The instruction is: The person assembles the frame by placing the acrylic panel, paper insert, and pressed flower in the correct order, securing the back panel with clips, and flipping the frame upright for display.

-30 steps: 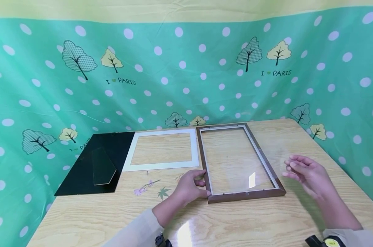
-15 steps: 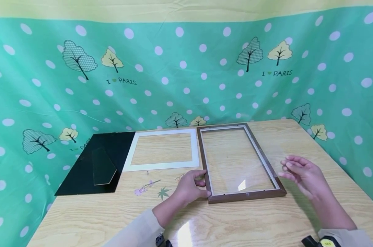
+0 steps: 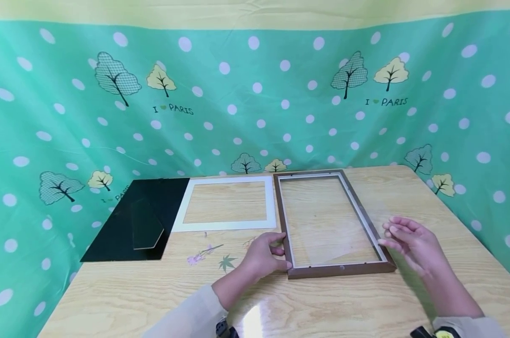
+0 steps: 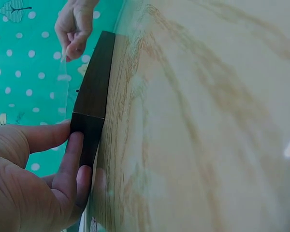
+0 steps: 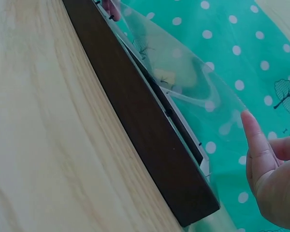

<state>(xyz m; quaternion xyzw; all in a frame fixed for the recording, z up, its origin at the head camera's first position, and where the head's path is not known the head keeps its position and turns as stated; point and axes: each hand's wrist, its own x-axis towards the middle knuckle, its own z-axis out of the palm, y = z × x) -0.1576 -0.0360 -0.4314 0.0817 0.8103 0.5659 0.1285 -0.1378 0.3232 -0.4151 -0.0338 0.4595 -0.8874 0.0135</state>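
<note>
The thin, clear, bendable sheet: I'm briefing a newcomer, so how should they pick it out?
On the light wood-grain table, find the dark brown rectangular frame that the left hand grips. From over it, the thin clear sheet rises to the right hand, which pinches it. Unlike the opaque black board and white rectangular mat left of the frame, it lets the green dotted curtain show through.

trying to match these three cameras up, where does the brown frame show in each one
Head: the brown frame lies on the table, right of centre.
Left wrist: the brown frame, left of centre, corner showing, gripped by the left hand.
Right wrist: the brown frame slants from top left to bottom, right of centre.
Shared landmark: the right hand, right side in head, upper left in left wrist, lower right in right wrist.
</note>
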